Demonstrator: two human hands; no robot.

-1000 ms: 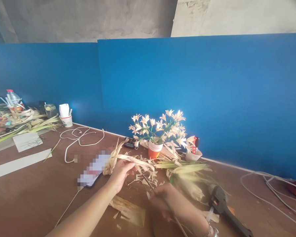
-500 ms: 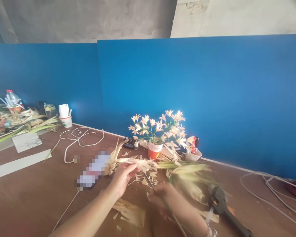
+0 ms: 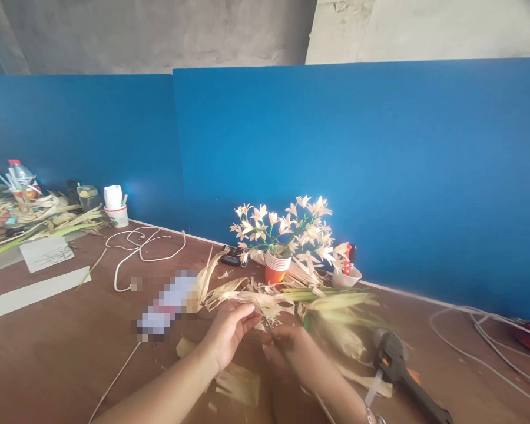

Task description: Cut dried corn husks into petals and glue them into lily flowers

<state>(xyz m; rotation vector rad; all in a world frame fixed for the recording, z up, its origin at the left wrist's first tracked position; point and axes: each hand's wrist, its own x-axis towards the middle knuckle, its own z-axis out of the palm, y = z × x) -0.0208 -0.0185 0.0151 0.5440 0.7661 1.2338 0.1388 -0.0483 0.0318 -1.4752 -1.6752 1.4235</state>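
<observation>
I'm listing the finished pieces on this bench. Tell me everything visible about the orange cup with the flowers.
The orange cup looks like paper, with a white band at its rim. It stands upright on the brown table near the blue panel. It holds pale cream flowers on thin green stems, spreading wider than the cup. Around its base lie leaf scraps.

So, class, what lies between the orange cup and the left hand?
Pale dried leaf strips, scattered on the wooden table, as the head view shows.

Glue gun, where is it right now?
In the head view the glue gun lies on the table at lower right, just right of the right hand, beside the pale leaves.
</observation>
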